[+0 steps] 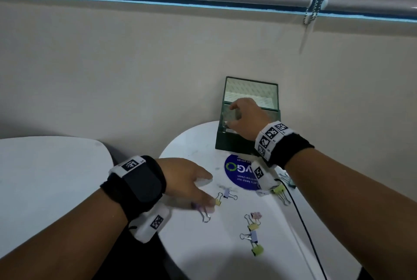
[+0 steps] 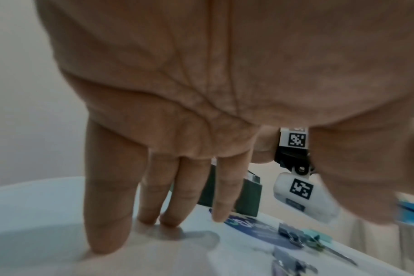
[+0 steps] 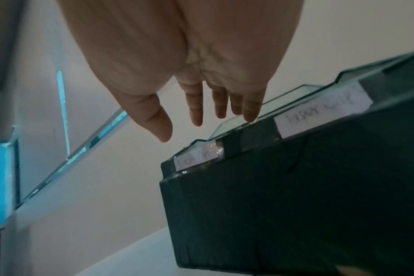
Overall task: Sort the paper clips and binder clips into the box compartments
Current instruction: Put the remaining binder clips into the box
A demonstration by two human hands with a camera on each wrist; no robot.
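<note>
Head view shows the right hand point(image 1: 244, 118) spread loose and empty over the dark green lidded box point(image 1: 228, 144), while the left hand point(image 1: 187, 180), fingers straight, presses the round white table point(image 1: 194, 245) nearer than the box. Small pastel binder clips point(image 1: 251, 225) lie scattered on that table, also nearer than the box. I'd pinch one by its wire arms and drop it behind the matching label.

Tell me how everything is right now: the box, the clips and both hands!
Box: lid open, standing upright at the back.
Labels: stuck on the box's front rim, writing too blurred to read.
Binder clips: loose on the table, not yet sorted.
Left hand: open, fingers straight, fingertips touching the table beside the clips.
Right hand: open, fingers relaxed, holding nothing, over the box.
</note>
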